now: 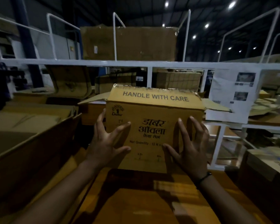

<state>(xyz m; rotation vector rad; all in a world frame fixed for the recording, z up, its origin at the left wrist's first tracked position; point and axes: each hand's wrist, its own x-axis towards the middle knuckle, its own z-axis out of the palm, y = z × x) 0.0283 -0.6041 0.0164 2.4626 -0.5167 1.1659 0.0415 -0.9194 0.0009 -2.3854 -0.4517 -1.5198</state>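
Observation:
A brown cardboard box [153, 113] printed "HANDLE WITH CARE" stands in front of me on a brown surface, its side flaps sticking out left and right. My left hand [106, 143] is spread against the box's near face at the left, fingers straight, one finger reaching round the left edge. My right hand [190, 146] lies spread on the near face at the right, fingers straight. A dark band circles my right wrist. Neither hand curls round anything.
A white metal rack [103, 63] crosses behind the box, with a large carton [129, 43] on its upper level. Flattened cartons [31, 126] lie at the left. A printed paper sheet [234, 94] hangs on the rack at the right. Another box [265, 167] sits at the lower right.

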